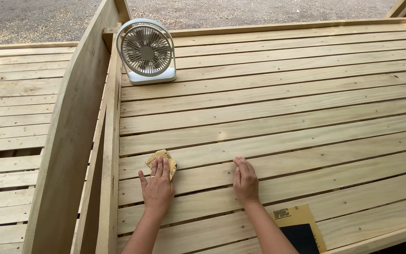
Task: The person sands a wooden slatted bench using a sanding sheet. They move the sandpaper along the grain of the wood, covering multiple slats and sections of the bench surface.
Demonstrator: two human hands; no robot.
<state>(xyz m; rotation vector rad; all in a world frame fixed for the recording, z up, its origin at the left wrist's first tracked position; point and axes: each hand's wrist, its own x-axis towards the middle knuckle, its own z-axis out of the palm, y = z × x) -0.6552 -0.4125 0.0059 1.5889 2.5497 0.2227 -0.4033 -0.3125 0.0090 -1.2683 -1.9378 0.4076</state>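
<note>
- Step in hand, as I read it: sanding the pale pine slatted deck surface (283, 108), working the slat nearest the left rail.
- Left hand (158, 186): fingers extended and flat, pressing down on a small folded tan sandpaper piece (161, 162). Held by pressure, not gripped; only the upper corner of the paper shows past the fingertips.
- Right hand (245, 181): palm down, fingers together and flat on a slat, holding nothing. Looks like a brace.
- Sandpaper sits near the left end of the slats, just beside the upright pine side rail (111, 141).
- Next move likely calls for strokes along the grain with even pressure; the gaps between slats could snag the paper edge.
- Edges: rail blocks travel to the left; curved plywood-like side panel (66, 141) stands beyond it.
- Open room: slats run bare to the right, well past the right hand.
- Small white round desk fan (146, 51) stands upright at the far left corner, well apart from both hands.
- Spare tan-backed sandpaper sheet with dark grit side (301, 228) lies near the front edge, just beside the right forearm; possibly 2 sheets stacked, hard to tell.
</note>
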